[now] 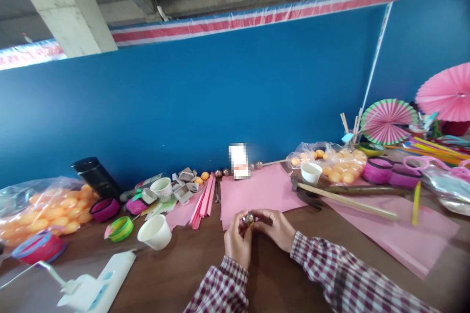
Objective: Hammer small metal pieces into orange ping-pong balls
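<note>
A small shiny metal ball point(248, 218) is held up between my two hands, above the brown table near its front middle. My left hand point(237, 240) pinches it from the left, the thumb and fingers closed around its side. From the right, my right hand point(276, 230) meets it with its thumb and fingertips drawn together at the ball. A small yellowish patch shows under the ball, too small to name. Just beyond my hands lie sheets of pink paper point(257, 193). More shiny balls point(259, 165) sit in a row against the blue partition.
On the left are a white paper cup point(154, 233), a white power strip point(113, 274), a black bottle point(96, 178) and bagged orange balls point(47, 212). To the right lie a hammer point(345, 199), a second white cup point(311, 174), another bag of balls point(341, 166) and paper fans point(389, 121).
</note>
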`<control>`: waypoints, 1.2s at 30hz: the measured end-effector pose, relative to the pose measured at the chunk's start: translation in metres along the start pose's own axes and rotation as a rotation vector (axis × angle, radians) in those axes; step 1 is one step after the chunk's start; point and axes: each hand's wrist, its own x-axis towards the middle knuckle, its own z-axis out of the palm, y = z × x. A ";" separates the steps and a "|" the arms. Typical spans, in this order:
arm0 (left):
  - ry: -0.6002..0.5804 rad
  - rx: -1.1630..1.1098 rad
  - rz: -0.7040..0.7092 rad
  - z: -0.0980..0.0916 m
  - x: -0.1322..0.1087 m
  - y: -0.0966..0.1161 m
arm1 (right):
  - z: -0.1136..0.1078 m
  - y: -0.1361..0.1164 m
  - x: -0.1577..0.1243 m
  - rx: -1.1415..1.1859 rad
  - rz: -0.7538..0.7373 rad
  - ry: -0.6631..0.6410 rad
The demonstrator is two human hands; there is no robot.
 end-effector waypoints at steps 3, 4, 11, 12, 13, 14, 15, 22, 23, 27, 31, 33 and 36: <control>0.017 0.005 0.011 0.000 -0.001 -0.001 | 0.000 0.003 0.000 0.010 -0.004 0.012; 0.017 0.005 0.016 0.000 -0.001 -0.001 | 0.000 0.003 0.001 0.009 -0.003 0.017; 0.000 0.059 0.022 0.000 0.000 -0.001 | 0.002 0.001 0.000 0.035 0.002 0.018; 0.000 0.078 0.027 0.000 0.000 0.000 | 0.003 0.000 0.000 0.035 -0.001 0.023; -0.002 0.095 0.030 0.000 0.000 0.000 | 0.003 0.000 0.000 0.031 -0.004 0.029; -0.003 0.106 0.032 0.000 0.000 0.001 | 0.003 0.001 0.001 0.024 -0.007 0.037; -0.005 0.110 0.033 0.000 0.000 0.001 | 0.003 0.002 0.001 0.018 -0.009 0.044; -0.014 0.095 0.042 0.000 -0.002 0.000 | 0.003 0.005 0.000 0.007 -0.010 0.046; -0.013 0.097 0.046 0.000 -0.002 0.000 | 0.003 0.005 0.000 0.009 -0.010 0.047; -0.011 0.102 0.056 0.000 -0.002 0.002 | 0.004 0.006 -0.001 0.001 -0.015 0.046; -0.007 0.109 0.043 0.000 -0.002 0.003 | 0.004 0.006 -0.001 0.010 -0.020 0.051; -0.007 0.098 0.041 0.000 -0.003 0.003 | 0.004 0.005 -0.001 0.022 -0.020 0.050; -0.011 0.072 0.033 0.000 -0.005 0.005 | 0.003 0.004 -0.001 0.037 -0.030 0.059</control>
